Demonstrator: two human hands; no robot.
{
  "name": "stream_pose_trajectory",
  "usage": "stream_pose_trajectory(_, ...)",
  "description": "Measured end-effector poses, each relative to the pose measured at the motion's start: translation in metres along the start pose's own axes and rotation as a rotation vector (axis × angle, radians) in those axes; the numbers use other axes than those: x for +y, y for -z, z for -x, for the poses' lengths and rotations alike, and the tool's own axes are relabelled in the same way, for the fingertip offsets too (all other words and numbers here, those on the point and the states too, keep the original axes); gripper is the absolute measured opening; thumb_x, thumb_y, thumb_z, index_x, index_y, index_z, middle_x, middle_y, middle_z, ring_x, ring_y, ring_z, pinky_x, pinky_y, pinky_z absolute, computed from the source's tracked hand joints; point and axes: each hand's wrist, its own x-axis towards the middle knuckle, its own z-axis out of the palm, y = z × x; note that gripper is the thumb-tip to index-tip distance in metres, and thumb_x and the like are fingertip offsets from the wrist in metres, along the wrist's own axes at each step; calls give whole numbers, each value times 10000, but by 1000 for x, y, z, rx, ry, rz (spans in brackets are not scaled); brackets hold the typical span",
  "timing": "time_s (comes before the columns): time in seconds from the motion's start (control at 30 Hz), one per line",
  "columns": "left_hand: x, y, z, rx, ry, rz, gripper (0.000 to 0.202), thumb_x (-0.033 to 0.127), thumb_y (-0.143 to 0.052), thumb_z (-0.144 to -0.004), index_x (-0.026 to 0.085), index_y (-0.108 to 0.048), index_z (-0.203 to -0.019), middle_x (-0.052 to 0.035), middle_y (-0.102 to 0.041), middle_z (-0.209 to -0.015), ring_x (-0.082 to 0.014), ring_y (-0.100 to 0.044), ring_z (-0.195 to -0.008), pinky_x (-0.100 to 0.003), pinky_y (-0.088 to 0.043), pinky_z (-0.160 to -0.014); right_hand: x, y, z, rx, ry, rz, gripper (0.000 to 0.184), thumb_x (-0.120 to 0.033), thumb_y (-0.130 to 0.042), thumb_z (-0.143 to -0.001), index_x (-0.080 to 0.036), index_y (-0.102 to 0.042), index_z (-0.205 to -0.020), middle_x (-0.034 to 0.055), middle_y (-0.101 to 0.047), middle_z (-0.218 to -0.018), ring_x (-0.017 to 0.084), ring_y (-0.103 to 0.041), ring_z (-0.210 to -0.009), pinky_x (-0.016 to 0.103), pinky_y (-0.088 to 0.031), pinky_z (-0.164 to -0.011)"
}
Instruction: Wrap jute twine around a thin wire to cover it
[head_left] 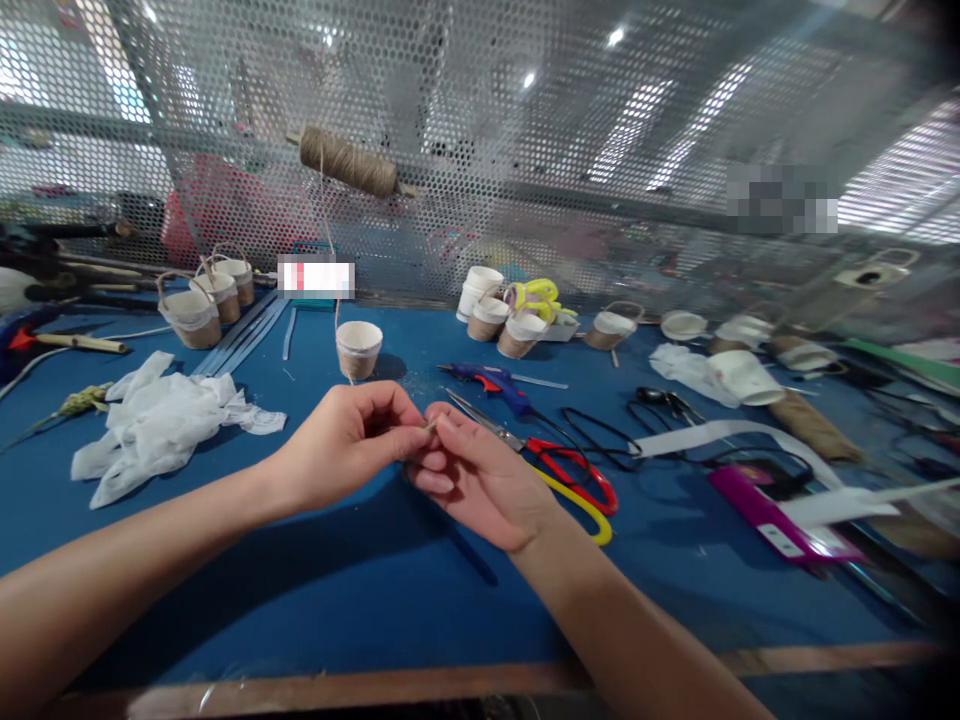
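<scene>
My left hand (360, 440) and my right hand (480, 465) meet over the middle of the table. Fingertips and thumbs of both are closed on a thin strand of twine (430, 427), most of it hidden by the fingers. A line of twine (327, 225) hangs from a brown spool (349, 162) on the mesh panel. It runs down past a small white cup (358, 350) with a brown wrapped base, just beyond my left hand. Scissors (540, 450) with red and yellow handles lie open beside my right hand. Behind them rests a blue glue gun (491, 385).
Handled cups (191, 318) stand at back left, and several more (523, 333) at back centre. A crumpled white plastic bag (169, 425) lies left. On the right are a magenta box (780, 515), a white strip (720, 432) and black cords (592, 430). A mesh panel (480, 130) rises behind.
</scene>
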Motion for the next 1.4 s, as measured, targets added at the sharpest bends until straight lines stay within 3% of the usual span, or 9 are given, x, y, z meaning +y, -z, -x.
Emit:
stream_pose_trajectory(0.2,-3,4,1,86,-333,-410,111,201,-514,-777,123,-540,-702,3,-571,-613,-64,-477,-525,-174,-391,-494,-1,1,1,-94,-132,-104,183,-191,-686,-665,-139,-529,-742,-42,-516,-618,25,-450,-515,114,-318,-412)
stream_pose_trajectory(0.37,-7,7,0,139,-670,-647,86,105,-477,-796,122,-533,-734,-27,-585,-665,-87,-529,-618,-190,-431,-569,-1,1,1,-135,-158,-110,181,-196,-677,-675,-140,-524,-754,-40,-495,-613,31,-447,-527,114,-318,-417)
stream_pose_trajectory(0.53,-15,10,-3,200,-843,-824,101,85,-454,-804,135,-524,-753,-35,-580,-686,-104,-523,-652,-207,-443,-596,-2,0,1,-112,-116,-156,151,-149,-645,-701,-158,-516,-778,-46,-481,-620,30,-445,-523,115,-309,-418)
stream_pose_trajectory(0.73,-22,13,-2,213,-1014,-958,115,64,-473,-779,115,-534,-862,-71,-593,-768,-140,-513,-727,-268,-453,-683,1,0,2,-165,-169,-161,122,-218,-624,-734,-154,-534,-785,-36,-489,-637,35,-437,-531,123,-315,-422)
stream_pose_trajectory(0.83,-19,12,-2,238,-915,-876,94,78,-472,-786,126,-545,-821,-50,-590,-736,-122,-514,-696,-244,-445,-650,2,0,2,-161,-144,-106,176,-281,-639,-720,-152,-547,-796,-31,-499,-653,38,-437,-533,133,-328,-429)
stream_pose_trajectory(0.93,-12,11,-4,227,-550,-603,76,131,-485,-787,136,-537,-731,-10,-566,-648,-88,-495,-592,-203,-416,-549,2,0,1,-73,56,71,223,-307,-651,-703,-177,-566,-864,-32,-512,-654,46,-439,-520,154,-347,-433)
stream_pose_trajectory(1.07,-2,12,-7,35,-92,-117,119,221,-544,-743,128,-513,-676,15,-539,-597,-69,-469,-529,-190,-378,-488,0,-2,2,87,386,372,252,-306,-659,-689,-213,-601,-916,-24,-547,-703,60,-464,-541,181,-390,-458)
stream_pose_trajectory(1.2,2,11,-5,-123,77,134,125,185,-574,-717,125,-500,-636,27,-544,-568,-55,-466,-520,-182,-352,-489,0,1,1,93,435,533,194,-348,-618,-717,-214,-627,-857,-15,-553,-696,70,-476,-547,202,-408,-478)
stream_pose_trajectory(1.4,-1,6,0,-185,250,310,176,235,-623,-695,122,-507,-628,26,-546,-555,-38,-414,-472,-182,-258,-441,0,0,5,41,586,884,92,-272,-567,-770,-198,-572,-715,-14,-528,-664,86,-478,-548,228,-397,-507)
